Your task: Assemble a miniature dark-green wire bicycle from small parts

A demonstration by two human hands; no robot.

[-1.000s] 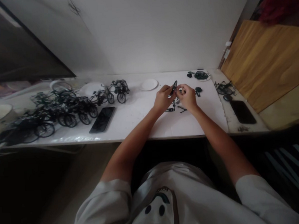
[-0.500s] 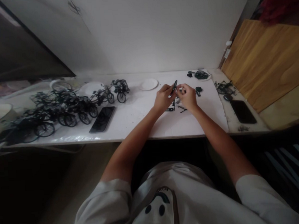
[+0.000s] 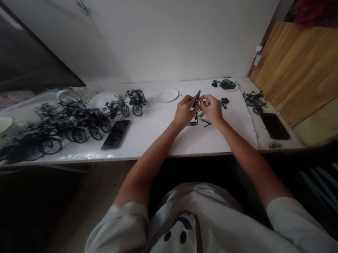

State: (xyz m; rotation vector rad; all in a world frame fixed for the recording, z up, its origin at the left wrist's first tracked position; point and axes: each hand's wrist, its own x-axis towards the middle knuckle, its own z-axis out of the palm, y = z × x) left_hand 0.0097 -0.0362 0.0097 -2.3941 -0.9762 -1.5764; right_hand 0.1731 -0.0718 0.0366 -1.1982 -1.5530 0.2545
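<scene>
My left hand (image 3: 185, 109) pinches a small dark model-bicycle wheel (image 3: 198, 96), tilted nearly edge-on to me. Close against its right side is my right hand (image 3: 212, 108), thumb and fingers closed together; whatever sits between those fingertips is too small to make out. Under both hands, several small dark bicycle parts (image 3: 192, 123) lie on the white sheet (image 3: 169, 141), partly hidden by the hands. Right of my right hand lies another dark part (image 3: 224, 102).
Assembled model bicycles (image 3: 78, 123) crowd the left side, beside a phone (image 3: 115, 135). A white plate (image 3: 168, 95) is at the back. Wheels (image 3: 227, 84) lie on a plate at back right. Another dark phone-like slab (image 3: 274, 126) and a wooden board (image 3: 304, 66) stand right.
</scene>
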